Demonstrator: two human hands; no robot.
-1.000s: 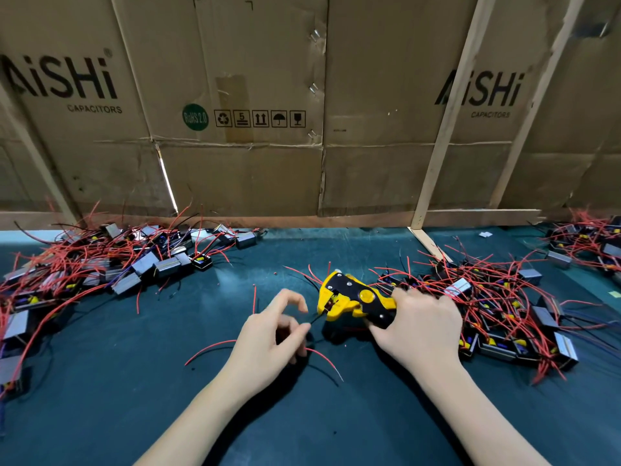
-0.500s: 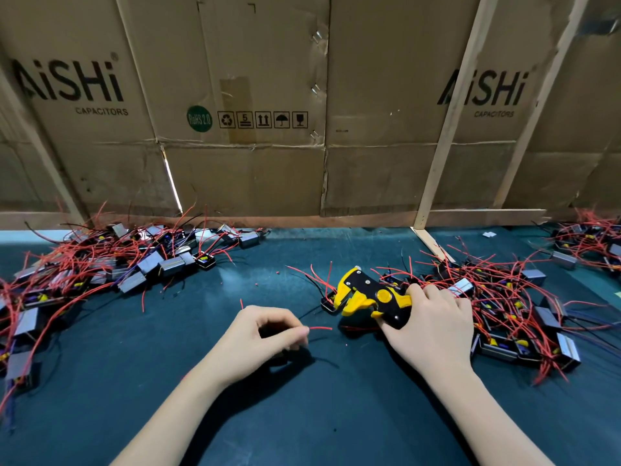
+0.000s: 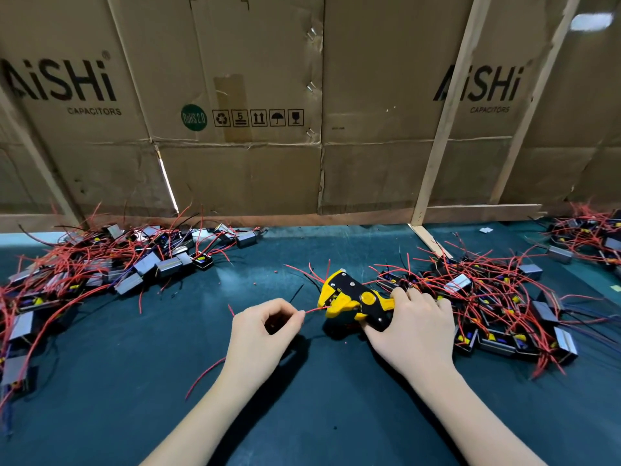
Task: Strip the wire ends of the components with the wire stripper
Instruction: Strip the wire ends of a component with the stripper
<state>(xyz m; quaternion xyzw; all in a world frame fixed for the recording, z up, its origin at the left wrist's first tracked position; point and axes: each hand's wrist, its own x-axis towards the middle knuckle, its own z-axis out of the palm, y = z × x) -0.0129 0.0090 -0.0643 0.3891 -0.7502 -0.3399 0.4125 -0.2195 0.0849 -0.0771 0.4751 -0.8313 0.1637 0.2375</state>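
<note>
A wall of flattened cardboard cartons (image 3: 255, 105) printed with a capacitor brand closes off the far side, well beyond both hands, and the dark green counter (image 3: 329, 415) runs beneath them. To the left of the left hand, well apart from it, sprawls one heap of components (image 3: 111, 270), small grey and black blocks trailing red wires; a second heap (image 3: 497, 311) lies just beside the right hand on its right, touching or nearly touching its knuckles. The right hand (image 3: 416, 327) is curled round the handles of the yellow and black wire stripper (image 3: 356, 299), whose head points left toward the other hand. The left hand (image 3: 265, 331) pinches a red wire (image 3: 316, 310) between thumb and forefinger, the rest of its fingers curled, and the wire's free end reaches across the small gap into the stripper's mouth. Whether the component on that wire sits under the left palm cannot be told; another stretch of red wire shows below the left wrist. The step in hand looks like feeding a wire end into the tool ahead of the squeeze. The next move likely calls for holding the wire steady and seated at the right depth while the right hand closes the handles, then drawing the wire back so the cut insulation slides off cleanly.
</note>
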